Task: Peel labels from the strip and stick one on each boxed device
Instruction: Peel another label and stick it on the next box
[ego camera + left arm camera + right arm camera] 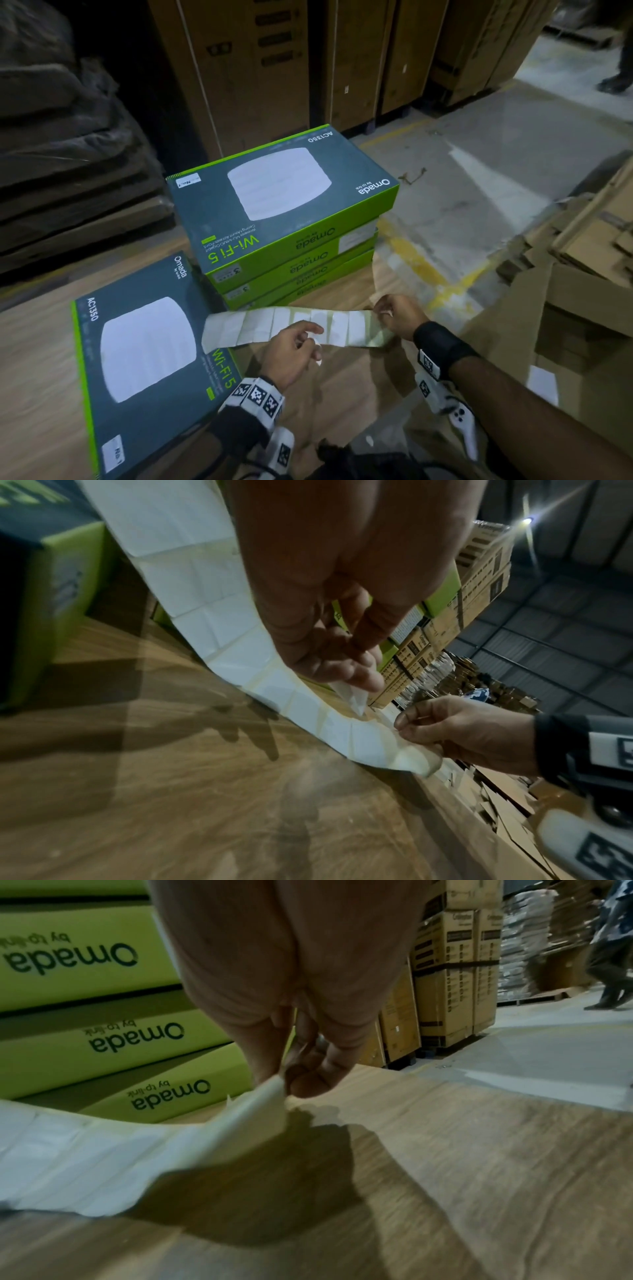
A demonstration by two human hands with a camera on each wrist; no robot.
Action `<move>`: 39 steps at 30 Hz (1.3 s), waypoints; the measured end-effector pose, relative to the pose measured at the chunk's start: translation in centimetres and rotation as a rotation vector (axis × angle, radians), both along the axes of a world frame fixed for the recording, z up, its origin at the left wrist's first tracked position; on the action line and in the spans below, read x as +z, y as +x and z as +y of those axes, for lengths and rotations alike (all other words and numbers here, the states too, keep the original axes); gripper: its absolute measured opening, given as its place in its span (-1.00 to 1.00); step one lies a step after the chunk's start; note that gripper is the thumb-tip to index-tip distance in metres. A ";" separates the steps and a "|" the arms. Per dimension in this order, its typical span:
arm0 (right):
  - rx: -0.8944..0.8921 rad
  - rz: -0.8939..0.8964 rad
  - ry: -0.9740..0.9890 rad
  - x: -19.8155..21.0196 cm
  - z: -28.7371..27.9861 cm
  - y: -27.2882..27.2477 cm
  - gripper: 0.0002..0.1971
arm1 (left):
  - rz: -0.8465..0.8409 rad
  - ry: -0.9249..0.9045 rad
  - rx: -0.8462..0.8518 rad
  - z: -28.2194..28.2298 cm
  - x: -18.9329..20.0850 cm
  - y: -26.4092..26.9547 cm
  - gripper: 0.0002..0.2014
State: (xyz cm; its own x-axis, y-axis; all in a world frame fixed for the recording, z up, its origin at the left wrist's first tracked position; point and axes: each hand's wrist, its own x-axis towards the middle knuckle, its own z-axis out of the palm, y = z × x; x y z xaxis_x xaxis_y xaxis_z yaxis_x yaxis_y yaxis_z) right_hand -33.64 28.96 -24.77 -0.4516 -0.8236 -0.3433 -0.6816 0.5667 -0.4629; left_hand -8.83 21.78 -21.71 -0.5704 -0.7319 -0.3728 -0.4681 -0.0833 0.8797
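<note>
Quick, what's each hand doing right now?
Left hand: pinching a peeled label.
Right hand: pinching the end of the strip.

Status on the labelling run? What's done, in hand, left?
Done: the loose box at left carries a small white sticker near its corner; the stack's top box shows one too, though whether either came from this strip is unclear.
In hand: the right hand pinches the end of the label strip; the left hand holds a peeled label.
Left: many labels remain on the strip; lower stack boxes unverified.
</note>
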 end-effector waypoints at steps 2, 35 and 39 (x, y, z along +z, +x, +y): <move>0.069 0.240 0.047 0.5 0.0 0.7 -0.80 | -0.002 -0.015 0.011 -0.1 0.2 0.2 -0.70; 0.139 -0.650 -0.299 2.5 -7.3 25.4 -0.75 | -0.552 -0.356 0.783 -0.3 -2.2 26.1 -0.66; 0.323 -0.602 -0.282 2.6 -8.5 26.9 -0.78 | -0.667 -0.181 0.852 -0.4 -1.6 27.1 -0.38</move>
State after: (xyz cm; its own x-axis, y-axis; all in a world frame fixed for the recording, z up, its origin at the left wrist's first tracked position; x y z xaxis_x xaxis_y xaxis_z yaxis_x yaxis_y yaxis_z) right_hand -6.75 20.48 -22.13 0.0279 -0.9771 -0.2110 -0.3766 0.1852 -0.9076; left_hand 18.24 21.38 -23.29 0.4248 -0.8653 -0.2660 -0.7049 -0.5005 0.5026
